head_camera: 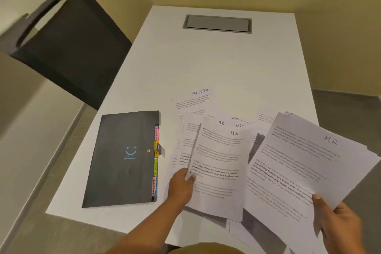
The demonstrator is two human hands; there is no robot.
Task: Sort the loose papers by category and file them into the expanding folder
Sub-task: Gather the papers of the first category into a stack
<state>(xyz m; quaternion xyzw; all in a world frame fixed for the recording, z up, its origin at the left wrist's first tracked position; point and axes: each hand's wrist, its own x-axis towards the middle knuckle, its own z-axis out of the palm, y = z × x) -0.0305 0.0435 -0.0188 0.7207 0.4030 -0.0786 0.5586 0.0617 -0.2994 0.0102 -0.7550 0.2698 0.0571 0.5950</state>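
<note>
A black expanding folder lies closed on the white table, its coloured index tabs along the right edge. Right of it, loose printed papers are spread out, with handwritten headings such as "SPORTS" and "HR". My left hand pinches the left edge of an "HR" sheet and lifts it off the pile. My right hand grips a small stack of sheets with "HR" on top, held above the table's right side.
A dark chair stands at the table's left side. A grey cable hatch is set into the far end of the table. The wall runs close behind the table.
</note>
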